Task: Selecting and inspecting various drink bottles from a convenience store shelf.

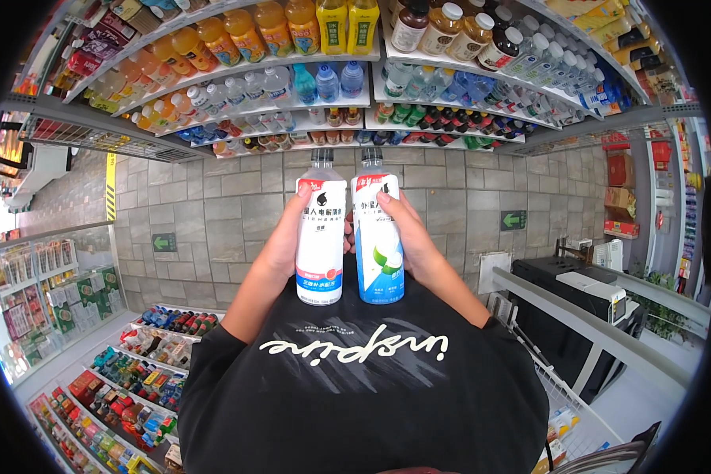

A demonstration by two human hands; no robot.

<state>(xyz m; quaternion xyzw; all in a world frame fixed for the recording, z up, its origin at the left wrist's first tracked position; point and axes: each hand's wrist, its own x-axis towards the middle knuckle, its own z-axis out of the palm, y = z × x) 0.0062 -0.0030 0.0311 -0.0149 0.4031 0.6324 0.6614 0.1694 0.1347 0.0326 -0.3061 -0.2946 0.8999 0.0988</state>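
Two drink bottles stand upright side by side in front of my chest, a small gap between them. My left hand (292,225) is closed round a white-labelled drink bottle (321,245) with a black cap and a pink and blue band low on its label. In my right hand (407,225) is a blue-and-white drink bottle (378,253), also black-capped, with green leaves pictured on its label. Each thumb lies across the upper label of its bottle. The other fingers are mostly hidden behind the bottles.
Ahead, shelves (324,123) hold rows of drink bottles in many colours. Grey tiles cover the floor (442,205), with green arrow signs (513,220) on it. A black machine (573,292) stands to the right behind a pale rail. More stocked shelves (146,355) are at the lower left.
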